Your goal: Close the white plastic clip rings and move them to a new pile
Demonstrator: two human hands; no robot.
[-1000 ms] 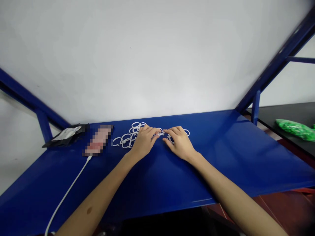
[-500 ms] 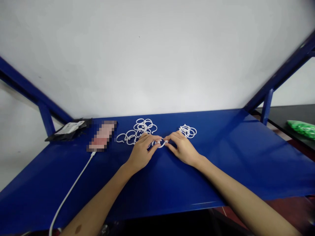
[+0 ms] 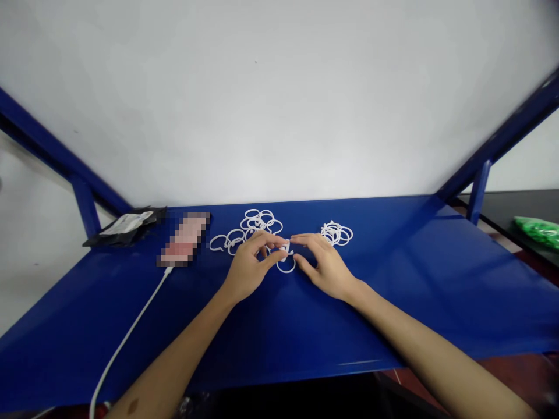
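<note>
1. Two bare hands, working close together over the middle of the blue counter (image 3: 414, 279). Both forearms enter from the near edge.
2. One white plastic ring (image 3: 286, 268), held between the two hands just above the counter, near its centre. The loop hangs downward, and a small clasp part sits at its top between the fingertips.
3. Left hand (image 3: 247, 270): fingers (image 3: 273, 240) pinched together on the ring's top from the left side, thumb underneath, remaining fingers curled.
4. Right hand (image 3: 325, 265): fingers (image 3: 305, 238) closed on the same ring from the right, forefinger stretched to the clasp, thumb beside the loop.
5. Many loose white rings (image 3: 257, 224), a spread heap lying on the counter just behind the left hand, some overlapping.
6. Several gathered rings (image 3: 336, 234), a smaller tight bunch behind the right hand, apart from the loose heap.
7. One phone (image 3: 186, 238), flat on the counter left of the heap. Its face is pixelated and nothing on it can be read.
8. One white cable (image 3: 131, 331), running from the phone's near end to the counter's front left edge.
9. One black pouch (image 3: 126, 224) with a white label, at the back left corner. The printing is too small to read.
10. One green bag (image 3: 539, 228), on a black table (image 3: 502, 209) at far right, beyond the blue frame strut (image 3: 502, 139).
11. White wall (image 3: 279, 105) behind the counter, bearing no writing.
</note>
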